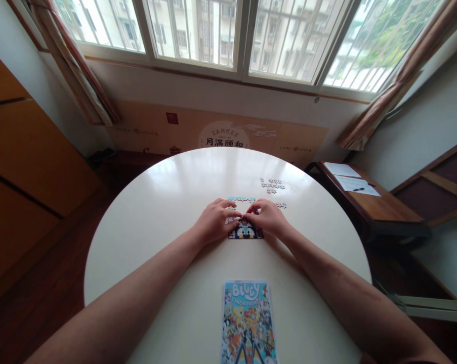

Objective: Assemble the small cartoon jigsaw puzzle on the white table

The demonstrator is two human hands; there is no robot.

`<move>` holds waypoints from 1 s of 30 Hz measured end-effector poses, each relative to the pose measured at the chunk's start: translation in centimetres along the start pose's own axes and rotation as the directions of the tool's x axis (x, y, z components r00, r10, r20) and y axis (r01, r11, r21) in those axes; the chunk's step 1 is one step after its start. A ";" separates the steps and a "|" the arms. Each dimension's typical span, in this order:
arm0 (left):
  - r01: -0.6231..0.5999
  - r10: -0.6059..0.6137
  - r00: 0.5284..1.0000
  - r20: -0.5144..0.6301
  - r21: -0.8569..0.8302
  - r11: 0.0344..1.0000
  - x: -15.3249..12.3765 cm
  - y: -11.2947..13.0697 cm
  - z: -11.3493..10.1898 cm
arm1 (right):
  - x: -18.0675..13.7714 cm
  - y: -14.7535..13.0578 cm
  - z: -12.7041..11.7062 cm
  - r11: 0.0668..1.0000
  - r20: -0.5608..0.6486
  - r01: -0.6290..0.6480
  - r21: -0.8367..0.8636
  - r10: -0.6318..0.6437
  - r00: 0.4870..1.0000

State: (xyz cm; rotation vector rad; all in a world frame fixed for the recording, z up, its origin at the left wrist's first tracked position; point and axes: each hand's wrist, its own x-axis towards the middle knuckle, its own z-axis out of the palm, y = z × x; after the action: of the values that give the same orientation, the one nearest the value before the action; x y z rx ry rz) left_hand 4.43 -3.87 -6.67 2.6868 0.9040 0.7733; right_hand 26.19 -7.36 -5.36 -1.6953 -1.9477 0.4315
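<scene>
A partly joined jigsaw puzzle (245,232) lies at the middle of the round white table (167,202). My left hand (213,221) rests on its left side with fingers curled down onto the pieces. My right hand (266,217) rests on its right side, fingertips pinched close to those of the left hand over the puzzle's upper part. Whether a loose piece is held between the fingers is hidden. A colourful reference picture (248,323) lies on the table near me.
Several loose puzzle pieces (272,185) lie beyond the hands to the right. A low wooden side table (372,202) with papers (350,178) stands at the right. Windows and curtains line the far wall; a wooden cabinet (23,167) stands at the left.
</scene>
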 end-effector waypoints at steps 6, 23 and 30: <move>0.013 -0.013 1.000 0.004 0.012 1.000 0.0 -0.2 0.1 | 0.0 0.1 0.2 0.999 -0.013 -0.010 -0.038 0.010 1.000; 0.040 -0.039 0.998 0.042 -0.009 0.999 0.2 0.0 -0.3 | -0.2 1.9 -3.1 0.981 -0.051 0.189 0.048 -0.187 0.981; 0.029 -0.030 0.996 0.089 0.019 0.999 0.3 -0.2 0.2 | -0.6 1.6 -2.4 0.954 0.180 0.301 -0.015 -0.293 0.939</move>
State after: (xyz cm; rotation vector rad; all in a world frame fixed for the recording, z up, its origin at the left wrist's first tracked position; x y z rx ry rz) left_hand 4.63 -3.54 -6.85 2.6923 0.9309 0.6367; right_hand 28.95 -7.92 -4.40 -1.3925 -2.3113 0.4408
